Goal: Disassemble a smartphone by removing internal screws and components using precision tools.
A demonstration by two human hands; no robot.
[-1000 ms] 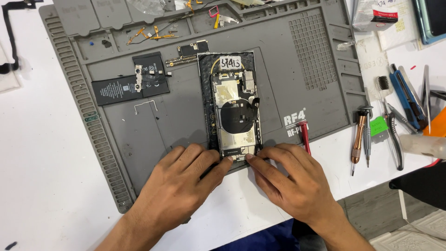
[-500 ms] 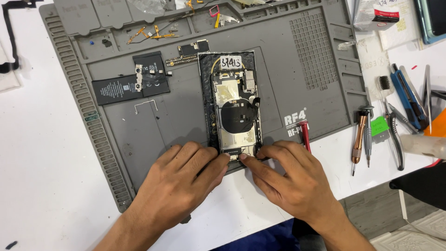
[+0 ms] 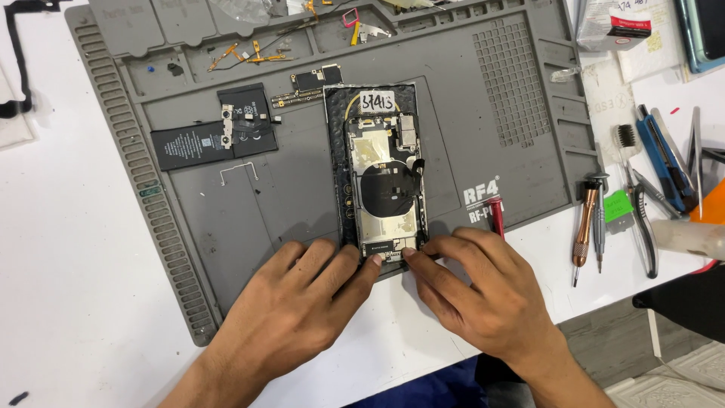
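An opened phone body (image 3: 381,177) lies face down on a grey repair mat (image 3: 483,166), its inner metal parts and a round black coil showing. My left hand (image 3: 302,298) rests flat on the mat, fingertips pressing the phone's lower left edge. My right hand (image 3: 483,291) lies beside it, fingertips touching the lower right edge. Both sets of fingertips meet at the bottom end of the phone. Neither hand grips a tool.
A black L-shaped battery (image 3: 211,132) lies on the mat at upper left, with small flex cables and circuit parts (image 3: 313,79) above the phone. A red-handled tool (image 3: 495,215) sits by my right hand. Screwdrivers (image 3: 585,223), pliers (image 3: 646,227), a blue cutter (image 3: 664,159) lie at right.
Both hands have stayed at the phone's bottom edge; the fingertips shifted only slightly. The phone has not moved.
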